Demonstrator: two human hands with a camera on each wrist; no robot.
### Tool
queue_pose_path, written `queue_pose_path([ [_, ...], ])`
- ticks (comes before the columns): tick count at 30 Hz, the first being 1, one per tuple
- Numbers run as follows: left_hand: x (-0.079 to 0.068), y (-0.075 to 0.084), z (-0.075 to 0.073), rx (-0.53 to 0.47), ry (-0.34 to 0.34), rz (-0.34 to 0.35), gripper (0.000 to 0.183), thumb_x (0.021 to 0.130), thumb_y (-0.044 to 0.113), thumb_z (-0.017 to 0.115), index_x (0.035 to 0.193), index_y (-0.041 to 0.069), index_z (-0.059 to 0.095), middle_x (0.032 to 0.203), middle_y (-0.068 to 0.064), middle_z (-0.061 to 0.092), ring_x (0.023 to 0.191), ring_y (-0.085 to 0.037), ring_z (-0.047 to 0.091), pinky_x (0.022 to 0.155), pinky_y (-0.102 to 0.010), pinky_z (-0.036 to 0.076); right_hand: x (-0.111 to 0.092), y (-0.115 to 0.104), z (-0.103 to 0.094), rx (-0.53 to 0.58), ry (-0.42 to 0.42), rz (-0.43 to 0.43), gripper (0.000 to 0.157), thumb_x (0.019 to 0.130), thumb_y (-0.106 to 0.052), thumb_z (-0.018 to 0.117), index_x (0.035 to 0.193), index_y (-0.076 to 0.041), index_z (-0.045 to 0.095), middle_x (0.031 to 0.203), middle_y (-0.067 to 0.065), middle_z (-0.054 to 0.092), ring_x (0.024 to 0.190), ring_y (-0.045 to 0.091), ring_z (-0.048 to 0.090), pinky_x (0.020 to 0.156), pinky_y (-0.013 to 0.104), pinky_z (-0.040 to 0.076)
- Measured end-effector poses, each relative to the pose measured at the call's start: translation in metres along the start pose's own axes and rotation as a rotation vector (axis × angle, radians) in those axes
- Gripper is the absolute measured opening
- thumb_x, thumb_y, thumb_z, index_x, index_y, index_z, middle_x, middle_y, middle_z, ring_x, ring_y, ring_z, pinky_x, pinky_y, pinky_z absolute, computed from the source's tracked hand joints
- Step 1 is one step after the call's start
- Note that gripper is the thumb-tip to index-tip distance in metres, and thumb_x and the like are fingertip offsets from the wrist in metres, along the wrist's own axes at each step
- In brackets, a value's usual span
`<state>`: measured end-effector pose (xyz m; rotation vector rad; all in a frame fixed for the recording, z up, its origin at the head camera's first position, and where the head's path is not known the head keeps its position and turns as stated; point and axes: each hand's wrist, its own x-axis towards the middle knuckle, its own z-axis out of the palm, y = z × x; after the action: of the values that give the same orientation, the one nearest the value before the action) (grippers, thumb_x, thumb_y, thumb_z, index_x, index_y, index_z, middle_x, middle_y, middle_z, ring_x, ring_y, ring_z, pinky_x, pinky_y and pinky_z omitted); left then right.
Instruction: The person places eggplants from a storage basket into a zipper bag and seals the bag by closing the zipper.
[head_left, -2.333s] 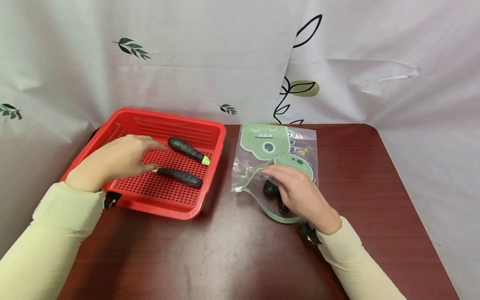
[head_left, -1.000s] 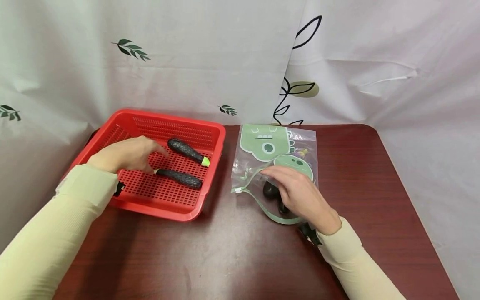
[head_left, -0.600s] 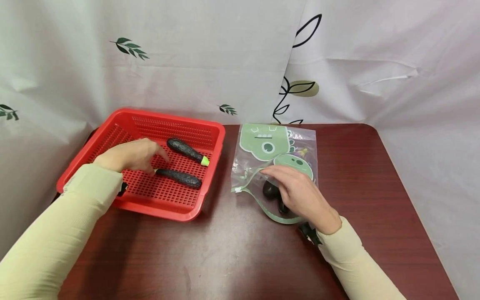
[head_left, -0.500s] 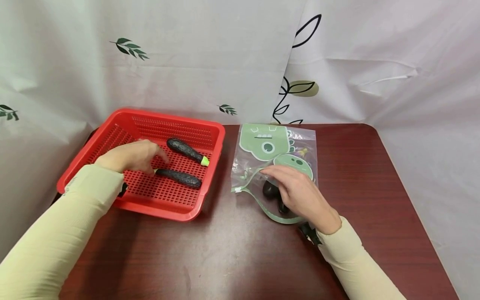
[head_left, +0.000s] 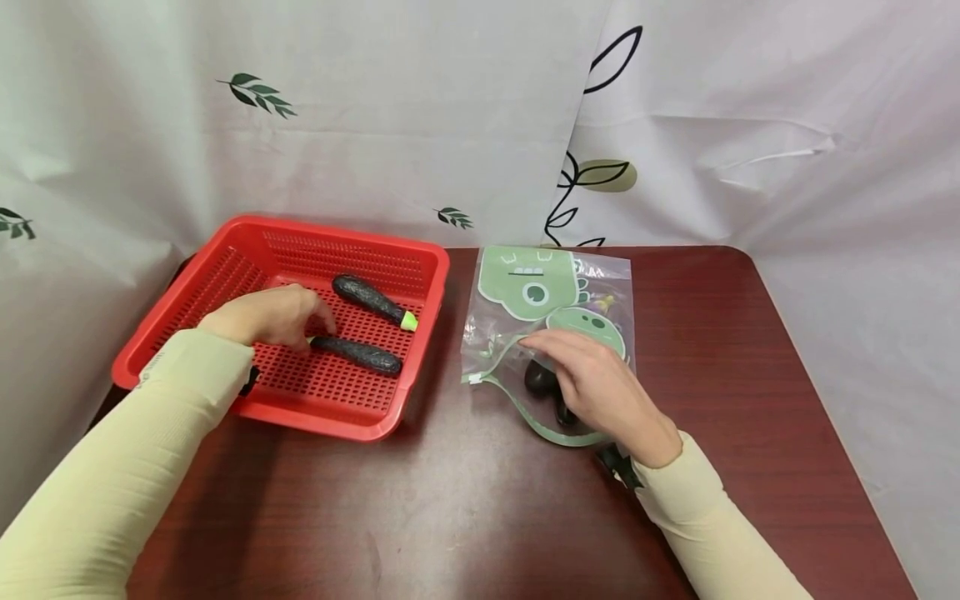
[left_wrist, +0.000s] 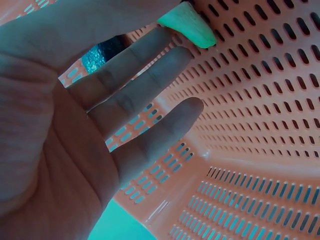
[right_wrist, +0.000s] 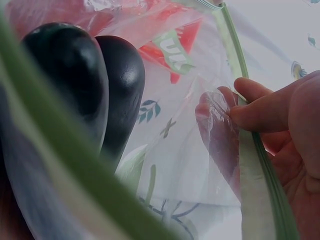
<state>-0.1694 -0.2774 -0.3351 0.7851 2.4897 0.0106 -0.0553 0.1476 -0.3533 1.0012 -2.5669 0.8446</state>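
Observation:
Two dark, wrinkled, eggplant-like vegetables lie in the red basket (head_left: 330,427). The nearer vegetable (head_left: 360,355) has its pale stem end by my left hand (head_left: 273,315), whose thumb and forefinger bend around the stem without a plain grip; the other fingers are loose in the left wrist view. Farther back lies the second vegetable (head_left: 367,298), with a bright green end. My right hand (head_left: 600,383) pinches the green zip edge of a clear zip bag (head_left: 540,287), its mouth apart. Inside are glossy dark eggplant-like vegetables (right_wrist: 122,75), partly hidden by the hand and the bag's edge.
The reddish-brown table (head_left: 450,500) bears the basket at the left and the bag right of centre. A white leaf-print curtain (head_left: 337,150) hangs behind the table's far edge. Through the bag shows a yellow-and-purple shape (head_left: 602,305).
My left hand has moved slightly right and deeper into the basket, its fingers bending nearer the stem of the closer vegetable. My right hand and the bag have stayed put.

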Motion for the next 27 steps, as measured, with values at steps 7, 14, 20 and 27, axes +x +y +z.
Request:
queue_pose_path([
  [7,0.0032,-0.0002,0.0021,-0.013,-0.006,0.004,0.034,0.064,0.013,0.083,0.096,0.017,0.07,0.09,0.001,0.066,0.083,-0.016,0.06,0.073,-0.04,0.05,0.0007,0.0001,-0.0006,-0.001,-0.003,-0.001,0.04,0.088,0.003,0.048,0.122,-0.014,0.06,0.119,-0.001,0.059,0.115,0.013,0.051,0.098,0.031,0.038],
  [14,0.0056,0.0003,0.0021,-0.017,-0.017,-0.004,0.034,0.065,0.012,0.083,0.096,0.017,0.07,0.089,0.001,0.066,0.082,-0.016,0.059,0.072,-0.038,0.05,0.0009,-0.0007,-0.0014,0.004,-0.003,0.007,0.039,0.087,0.003,0.05,0.121,-0.014,0.06,0.119,-0.001,0.059,0.115,0.014,0.052,0.097,0.033,0.039],
  [20,0.0071,0.0011,0.0026,-0.003,-0.01,-0.002,0.03,0.065,0.012,0.082,0.092,0.017,0.07,0.086,0.001,0.064,0.078,-0.014,0.057,0.069,-0.037,0.049,0.0007,-0.0005,-0.0015,0.003,-0.003,0.01,0.039,0.087,0.003,0.05,0.121,-0.014,0.06,0.119,-0.001,0.059,0.115,0.013,0.052,0.097,0.033,0.039],
  [27,0.0079,0.0011,0.0041,0.014,-0.009,0.012,0.026,0.067,0.012,0.081,0.09,0.017,0.069,0.083,0.002,0.063,0.076,-0.013,0.057,0.067,-0.036,0.049,0.0009,0.0004,-0.0007,-0.003,-0.002,0.008,0.04,0.087,0.004,0.049,0.121,-0.014,0.061,0.119,-0.002,0.059,0.115,0.013,0.052,0.098,0.032,0.038],
])
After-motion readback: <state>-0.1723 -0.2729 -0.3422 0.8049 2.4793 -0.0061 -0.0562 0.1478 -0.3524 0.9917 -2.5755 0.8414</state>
